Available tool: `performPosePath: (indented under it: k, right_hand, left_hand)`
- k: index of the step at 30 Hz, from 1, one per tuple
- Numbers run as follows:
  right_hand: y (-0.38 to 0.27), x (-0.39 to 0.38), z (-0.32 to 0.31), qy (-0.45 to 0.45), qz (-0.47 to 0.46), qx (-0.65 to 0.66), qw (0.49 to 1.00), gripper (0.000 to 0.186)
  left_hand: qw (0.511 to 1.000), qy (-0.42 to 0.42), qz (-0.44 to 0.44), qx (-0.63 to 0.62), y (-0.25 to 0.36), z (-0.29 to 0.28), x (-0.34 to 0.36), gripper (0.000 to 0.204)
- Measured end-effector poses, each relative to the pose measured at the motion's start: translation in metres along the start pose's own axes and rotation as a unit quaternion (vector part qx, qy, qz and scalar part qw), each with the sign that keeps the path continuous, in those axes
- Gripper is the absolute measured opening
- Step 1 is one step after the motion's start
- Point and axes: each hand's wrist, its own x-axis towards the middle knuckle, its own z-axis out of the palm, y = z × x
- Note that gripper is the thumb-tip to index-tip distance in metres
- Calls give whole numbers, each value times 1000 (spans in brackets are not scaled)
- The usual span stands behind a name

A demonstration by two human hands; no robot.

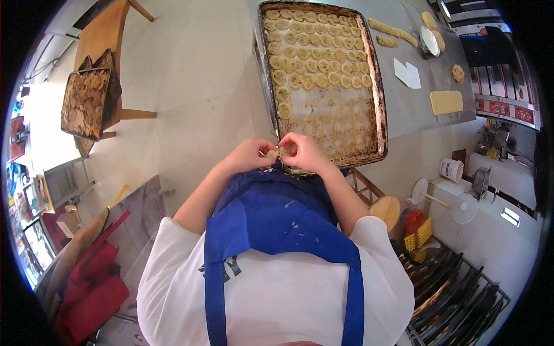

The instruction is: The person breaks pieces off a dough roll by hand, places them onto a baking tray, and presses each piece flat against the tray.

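My left hand (252,154) is closed in a pinch on a small piece of dough (272,154). Beside it, fingertips nearly meeting, my right hand (306,153) pinches another bit of dough, mostly hidden by the fingers. Both hands are over the near left corner of a large, worn baking tray (378,98). Rows of flat round dough pieces (311,52) with darker middles fill the tray's far half, and a short column runs down its left side. The near part shows bare, browned metal.
On the metal table right of the tray lie dough rolls (398,32), a white bowl (429,41), white scrapers (407,73), a dough lump (458,72) and a flat dough sheet (446,102). A wooden bench (103,43) at left holds trays of browned pieces (86,98). A person (493,46) stands far right.
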Motion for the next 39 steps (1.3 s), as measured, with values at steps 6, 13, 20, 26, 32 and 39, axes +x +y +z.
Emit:
performPosePath:
  k: [6,13,20,26,32,39]
  right_hand:
    - [31,36,-4,191,-19,-133,972,37]
    - [50,48,-2,155,-48,-213,963,34]
    - [47,82,5,372,-89,-272,883,39]
    - [61,101,20,320,-36,-425,846,51]
    - [49,107,13,324,124,-341,874,65]
    - [58,90,-1,397,-41,-250,882,54]
  left_hand:
    - [994,107,-13,22,-8,4,0,31]
    - [982,106,-37,-149,-9,-4,-5,34]
    - [962,117,-17,-246,-17,2,-6,34]
    - [959,103,-26,-261,-14,5,-10,35]
    - [896,115,-33,-428,-12,10,-5,41]
    - [901,72,-120,-410,7,6,-1,41]
